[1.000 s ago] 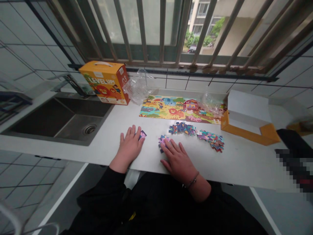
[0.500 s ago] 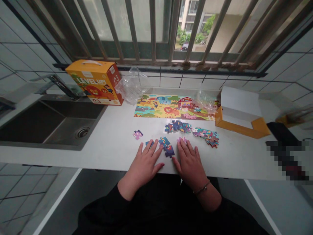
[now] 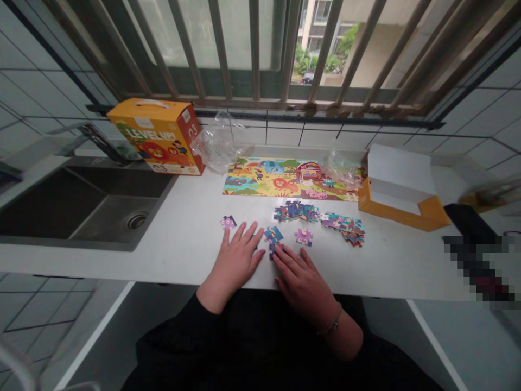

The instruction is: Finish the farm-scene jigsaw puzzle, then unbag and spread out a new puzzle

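Where the hands work: a white countertop below a barred window, with a steel sink to the left.
Far edge: an orange "LEVEL UP!" puzzle box at left, a clear plastic bag beside it, and an open orange-and-white box tray at right.
Picture: a colourful animal scene lies flat at centre; whether it is assembled or printed, I cannot tell.
Loose jigsaw pieces: two scattered heaps sit nearer, right of centre, with a pink piece apart.
Left hand: flat, fingers spread wide, holding nothing, its fingertips near a purple piece.
Right hand: palm down, fingers close together, resting on joined blue pieces.
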The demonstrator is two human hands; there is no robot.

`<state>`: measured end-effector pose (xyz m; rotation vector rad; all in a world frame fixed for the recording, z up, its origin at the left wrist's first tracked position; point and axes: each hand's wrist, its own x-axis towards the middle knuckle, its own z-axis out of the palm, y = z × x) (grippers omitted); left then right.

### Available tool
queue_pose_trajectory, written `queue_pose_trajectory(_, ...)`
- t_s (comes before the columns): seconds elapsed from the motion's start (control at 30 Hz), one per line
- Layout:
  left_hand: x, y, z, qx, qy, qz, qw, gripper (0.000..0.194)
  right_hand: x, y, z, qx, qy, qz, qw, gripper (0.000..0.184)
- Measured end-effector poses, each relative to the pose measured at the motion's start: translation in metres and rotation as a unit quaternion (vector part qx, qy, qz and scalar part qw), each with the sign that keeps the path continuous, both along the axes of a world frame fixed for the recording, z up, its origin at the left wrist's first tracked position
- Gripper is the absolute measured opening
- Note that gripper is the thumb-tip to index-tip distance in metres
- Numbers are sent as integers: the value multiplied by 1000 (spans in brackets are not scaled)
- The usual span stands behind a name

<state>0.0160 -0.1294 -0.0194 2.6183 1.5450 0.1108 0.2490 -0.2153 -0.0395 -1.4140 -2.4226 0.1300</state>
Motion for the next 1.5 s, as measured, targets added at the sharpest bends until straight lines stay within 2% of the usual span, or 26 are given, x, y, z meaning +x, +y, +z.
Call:
queue_pose_trajectory(0.07,-5,7,0,5,2,21,1000,58,0,0,1,-5,-4,14,1000,53)
queue_pose_trajectory(0.13,-7,11,0,7,-4,3,1000,57,-2,0,2,-10,-2,19,1000,54)
queue_pose_trajectory(0.27,-2,8,0,-26,-35,-139,989,54,-5,2,1,-15,11,21,1000,55)
queue_pose_trajectory(0.37,5,2,2,-46,-44,-181,981,54,-4,2,2,-16,21,34,999,49)
queue_pose_trajectory(0.43,9,-1,2,-45,-41,-175,983,55,0,1,4,-6,26,37,999,43)
queue_pose_trajectory(0.5,12,-3,2,-38,-31,-162,986,58,8,1,4,14,26,11,1000,42)
queue_pose_trajectory(0.6,16,-4,2,-32,-9,-126,992,59,20,4,4,31,7,-91,995,50)
queue_pose_trajectory(0.7,18,-6,0,-23,1,-73,997,58,29,9,3,7,-19,-173,985,64)
queue_pose_trajectory(0.77,16,-6,-1,-17,1,-38,999,59,30,11,4,-17,-32,-172,984,70)
queue_pose_trajectory(0.97,-6,9,0,-11,17,64,998,61,5,18,13,-64,-53,-90,992,72)
queue_pose_trajectory(1.07,-22,27,0,-6,28,101,994,62,-11,35,17,-86,-50,-50,994,73)
queue_pose_trajectory(1.17,-34,46,-1,1,25,134,991,63,-18,63,22,-81,-47,-25,995,72)
queue_pose_trajectory(1.23,-37,55,-1,-1,29,162,986,63,-16,82,25,-62,-46,-49,996,70)
queue_pose_trajectory(1.3,-32,61,2,10,39,185,982,66,-12,98,27,-42,-41,-118,991,69)
queue_pose_trajectory(1.37,-19,63,5,33,41,173,984,68,-9,108,24,-32,-35,-184,982,69)
queue_pose_trajectory(1.4,-10,63,7,38,34,146,988,68,-9,111,22,-32,-33,-197,979,68)
queue_pose_trajectory(1.5,25,61,10,25,-8,21,999,65,-13,114,16,-40,-33,-158,986,67)
